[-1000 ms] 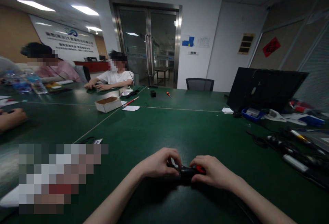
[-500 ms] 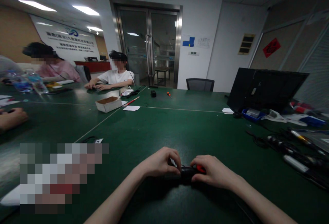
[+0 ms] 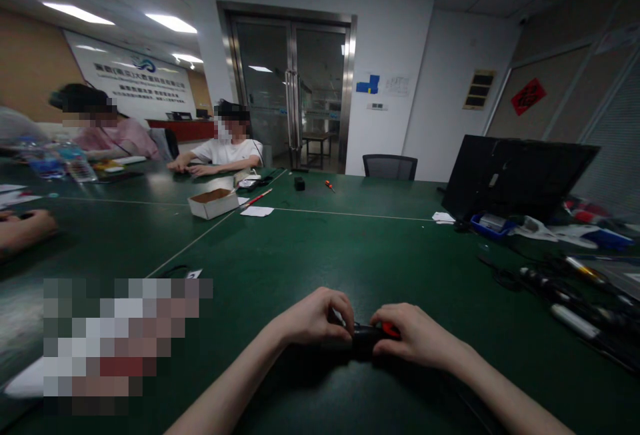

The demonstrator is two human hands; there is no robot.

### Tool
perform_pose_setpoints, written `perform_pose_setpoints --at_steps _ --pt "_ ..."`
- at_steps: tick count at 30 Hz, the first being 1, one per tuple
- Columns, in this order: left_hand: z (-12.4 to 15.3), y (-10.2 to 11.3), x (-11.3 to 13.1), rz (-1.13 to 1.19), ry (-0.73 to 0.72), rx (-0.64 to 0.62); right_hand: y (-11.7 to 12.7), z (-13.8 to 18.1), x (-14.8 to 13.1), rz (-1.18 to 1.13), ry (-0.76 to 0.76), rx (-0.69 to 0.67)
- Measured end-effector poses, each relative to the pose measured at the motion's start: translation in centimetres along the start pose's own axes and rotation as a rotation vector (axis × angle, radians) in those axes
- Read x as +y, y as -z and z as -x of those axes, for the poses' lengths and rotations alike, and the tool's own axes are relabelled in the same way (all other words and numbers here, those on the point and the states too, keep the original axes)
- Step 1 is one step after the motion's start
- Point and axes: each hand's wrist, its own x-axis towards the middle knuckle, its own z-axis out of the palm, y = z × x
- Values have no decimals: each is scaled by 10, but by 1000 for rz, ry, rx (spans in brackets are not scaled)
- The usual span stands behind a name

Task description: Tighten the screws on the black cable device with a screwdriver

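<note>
Left hand [image 3: 315,318]: fingers curled, tips pinching the left end of a small black device [image 3: 367,340]. Right hand [image 3: 417,338]: curled over the device's right end, thumb and forefinger closed beside its red part [image 3: 391,330]. The device sits low between both hands, on or just above the green table [image 3: 350,248], close to the wearer's edge. Whether it rests on the surface cannot be told; the fingers hide most of it.

Risks, as judged:
- Both grips are fingertip pinches on a short, dark body. Uneven pull or twist between the hands could make one end slip free.
- The red part is small and partly covered. If it comes loose, it could roll off the near edge.
- Lighting at the hands is dim, so fine detail is hard to check.

Surroundings: a tangle of cables and tools [image 3: 575,295] lies well apart to the right; a cardboard box [image 3: 213,202] and an orange screwdriver [image 3: 329,185] are far across the table. Another person's hand [image 3: 25,228] rests at the far left, clear of the work.
</note>
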Motion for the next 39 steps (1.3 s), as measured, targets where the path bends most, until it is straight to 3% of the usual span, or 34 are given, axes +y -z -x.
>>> perform_pose_setpoints --at_steps 8,15,18,23,29,39 --pt "0 1 0 -6 5 37 13 -2 -5 -1 -4 -2" --pt "-1 2 -5 -3 -38 33 55 -15 -40 -262 145 359" --pt "-1 2 -5 6 -39 32 75 -18 -65 -462 213 417" --pt "1 3 0 16 -19 34 92 -24 -89 -83 284 635" --pt "1 1 -1 -10 0 72 84 -38 -83 122 407 600" --pt "2 0 -3 -11 -32 50 84 -38 -78 77 481 565"
